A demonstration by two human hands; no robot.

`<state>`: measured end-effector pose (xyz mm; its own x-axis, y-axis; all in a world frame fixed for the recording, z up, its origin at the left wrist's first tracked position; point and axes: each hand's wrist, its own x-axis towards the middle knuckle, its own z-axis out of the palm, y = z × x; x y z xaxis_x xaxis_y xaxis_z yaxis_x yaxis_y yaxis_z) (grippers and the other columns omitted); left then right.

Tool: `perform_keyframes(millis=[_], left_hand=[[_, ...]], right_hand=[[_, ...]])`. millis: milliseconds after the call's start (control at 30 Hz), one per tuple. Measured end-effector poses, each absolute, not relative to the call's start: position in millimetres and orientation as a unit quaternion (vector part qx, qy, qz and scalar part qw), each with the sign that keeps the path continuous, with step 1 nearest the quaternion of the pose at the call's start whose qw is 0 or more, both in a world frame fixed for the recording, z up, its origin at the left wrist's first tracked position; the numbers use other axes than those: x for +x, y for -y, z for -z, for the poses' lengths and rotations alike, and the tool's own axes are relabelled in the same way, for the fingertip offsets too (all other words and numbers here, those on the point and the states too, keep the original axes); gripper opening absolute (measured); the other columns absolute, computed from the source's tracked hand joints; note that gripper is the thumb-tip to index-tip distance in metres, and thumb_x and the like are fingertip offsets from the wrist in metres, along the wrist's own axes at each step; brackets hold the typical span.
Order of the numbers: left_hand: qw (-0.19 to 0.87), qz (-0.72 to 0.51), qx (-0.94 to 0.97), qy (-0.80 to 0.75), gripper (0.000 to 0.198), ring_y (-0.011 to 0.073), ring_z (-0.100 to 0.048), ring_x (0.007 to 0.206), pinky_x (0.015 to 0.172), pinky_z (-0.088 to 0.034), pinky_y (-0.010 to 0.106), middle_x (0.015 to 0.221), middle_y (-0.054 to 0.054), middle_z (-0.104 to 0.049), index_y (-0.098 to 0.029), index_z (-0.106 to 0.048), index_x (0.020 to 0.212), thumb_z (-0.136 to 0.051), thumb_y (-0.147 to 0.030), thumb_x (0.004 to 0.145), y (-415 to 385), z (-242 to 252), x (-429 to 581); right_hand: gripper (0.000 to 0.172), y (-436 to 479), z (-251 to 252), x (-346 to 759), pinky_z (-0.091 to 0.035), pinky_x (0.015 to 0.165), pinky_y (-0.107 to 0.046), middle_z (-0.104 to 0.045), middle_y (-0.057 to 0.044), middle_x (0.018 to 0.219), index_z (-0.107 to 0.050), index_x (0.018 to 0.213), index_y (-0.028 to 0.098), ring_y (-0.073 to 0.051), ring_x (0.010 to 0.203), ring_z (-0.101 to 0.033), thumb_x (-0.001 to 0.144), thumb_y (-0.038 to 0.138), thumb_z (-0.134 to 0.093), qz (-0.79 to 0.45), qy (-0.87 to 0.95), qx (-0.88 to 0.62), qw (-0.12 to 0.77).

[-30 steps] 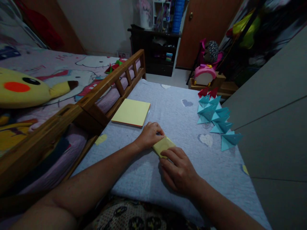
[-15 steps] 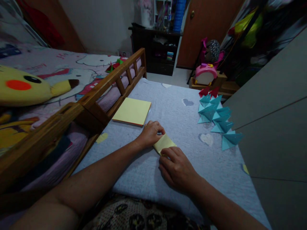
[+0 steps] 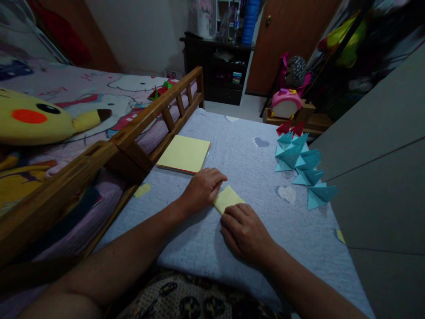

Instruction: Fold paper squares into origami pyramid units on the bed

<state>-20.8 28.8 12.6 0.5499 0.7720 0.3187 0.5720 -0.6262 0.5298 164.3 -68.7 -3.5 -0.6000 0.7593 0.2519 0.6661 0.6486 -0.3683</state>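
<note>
A small folded yellow paper (image 3: 228, 198) lies on the cloth-covered surface (image 3: 229, 155) between my two hands. My right hand (image 3: 244, 230) grips its near edge with curled fingers. At the paper's left corner is my left hand (image 3: 205, 188), its fingers bent and close together; its fingertips are partly hidden, so its hold cannot be made out. A square stack of yellow paper (image 3: 184, 153) lies beyond my left hand, beside the wooden rail. Several folded blue paper shapes (image 3: 307, 164) stand at the right, with red ones (image 3: 290, 128) behind them.
A wooden bed rail (image 3: 159, 110) runs along the left, with a yellow plush toy (image 3: 43, 117) on the bed past it. White panels (image 3: 381, 177) border the right side. A pink toy case (image 3: 286, 104) sits beyond the far edge.
My left hand has shifted slightly left and toward me along the paper's left side, uncovering more of its upper corner. My right hand has barely moved.
</note>
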Motion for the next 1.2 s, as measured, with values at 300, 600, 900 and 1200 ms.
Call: perform_keyframes(millis=[300, 600, 900, 1200], left_hand=[[0.07, -0.146, 0.938, -0.306, 0.019, 0.0233, -0.063, 0.098, 0.087, -0.053, 0.037, 0.111, 0.011, -0.069, -0.014, -0.064, 0.108, -0.049, -0.01, 0.097, 34.3, 1.3, -43.9], [0.001, -0.164, 0.952, -0.259, 0.028, 0.0277, -0.06, 0.113, 0.094, -0.055, 0.042, 0.124, 0.013, -0.064, -0.015, -0.059, 0.125, -0.053, -0.017, 0.098, 35.6, 14.1, -53.5], [0.024, -0.157, 0.965, -0.209, 0.029, 0.0256, -0.06, 0.112, 0.095, -0.055, 0.039, 0.119, 0.014, -0.066, -0.011, -0.057, 0.126, -0.051, -0.014, 0.098, 30.9, 12.3, -46.7], [0.031, -0.123, 0.974, -0.187, 0.043, 0.031, -0.052, 0.119, 0.1, -0.05, 0.043, 0.127, 0.014, -0.058, -0.02, -0.056, 0.129, -0.065, -0.043, 0.093, 25.8, 9.8, -53.6]], right_hand=[[0.015, 68.2, 4.7, 165.1, -0.045, 0.088, -0.043, -0.064, -0.01, 0.099, -0.064, 0.1, 0.017, -0.025, 0.093, -0.052, 0.094, 0.022, -0.051, -0.152, 0.874, -0.415, 0.202], [0.021, 62.7, -0.9, 171.1, -0.045, 0.086, -0.041, -0.062, -0.01, 0.095, -0.067, 0.097, 0.017, -0.024, 0.091, -0.052, 0.097, 0.019, -0.046, -0.173, 0.859, -0.435, 0.207], [0.022, 55.6, 1.6, 177.7, -0.043, 0.082, -0.037, -0.063, -0.01, 0.092, -0.068, 0.089, 0.016, -0.022, 0.088, -0.051, 0.095, 0.015, -0.048, -0.153, 0.858, -0.443, 0.209], [0.024, 60.8, -8.7, 189.2, -0.044, 0.088, -0.039, -0.065, -0.011, 0.108, -0.069, 0.102, 0.02, -0.023, 0.098, -0.055, 0.099, 0.021, -0.045, -0.152, 0.884, -0.411, 0.164]])
